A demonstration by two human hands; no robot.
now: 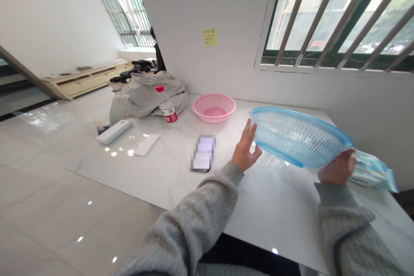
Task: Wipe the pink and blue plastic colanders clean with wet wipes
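A blue slotted plastic basket is held tilted above the white table, its right end lower than its left. My right hand grips the rim at that lower right end, and the basket hides part of the fingers. At the left end is my left hand, fingers stretched upward and thumb apart; whether it touches the rim I cannot tell. A pink plastic basket stands upright near the wall, left of the blue one. Nearer to me, a phone with a lit, blurred screen lies left of my left hand.
On the white table are a red-capped bottle, a grey cloth bundle, a long white case and a flat white object. A light-blue wipes pack lies behind my right hand. A barred window is above.
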